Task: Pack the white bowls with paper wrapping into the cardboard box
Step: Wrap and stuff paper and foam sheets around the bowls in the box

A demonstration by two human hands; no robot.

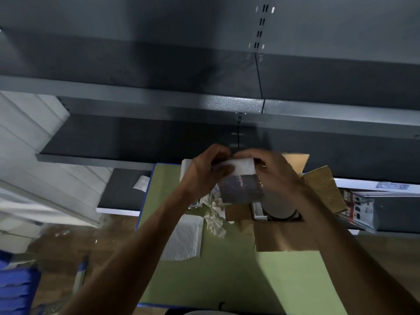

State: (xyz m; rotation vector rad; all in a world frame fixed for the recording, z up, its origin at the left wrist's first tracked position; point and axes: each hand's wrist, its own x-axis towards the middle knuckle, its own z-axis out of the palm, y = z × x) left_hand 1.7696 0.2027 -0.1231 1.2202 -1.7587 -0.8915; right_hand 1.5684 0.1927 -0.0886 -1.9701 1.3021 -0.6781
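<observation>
A white bowl [278, 206] sits in the open box [284, 238] on the green worktop [227, 280]. Above it, the left hand [204, 170] and right hand [276, 172] pinch a white paper [243, 167]. Right of the box lies a red-and-white pack [359, 210], its print too blurred to read.

Dark grey metal shelving [204, 105] spans background; slotted upright [261, 26] at top centre. Green counter [227, 280], blue-edged, in front of shelving. Printed red-and-white package [359, 212] on lower shelf, right. White slatted panel [27, 137] left. Blue crates [16, 289] lower left on wood-pattern floor [68, 242].
</observation>
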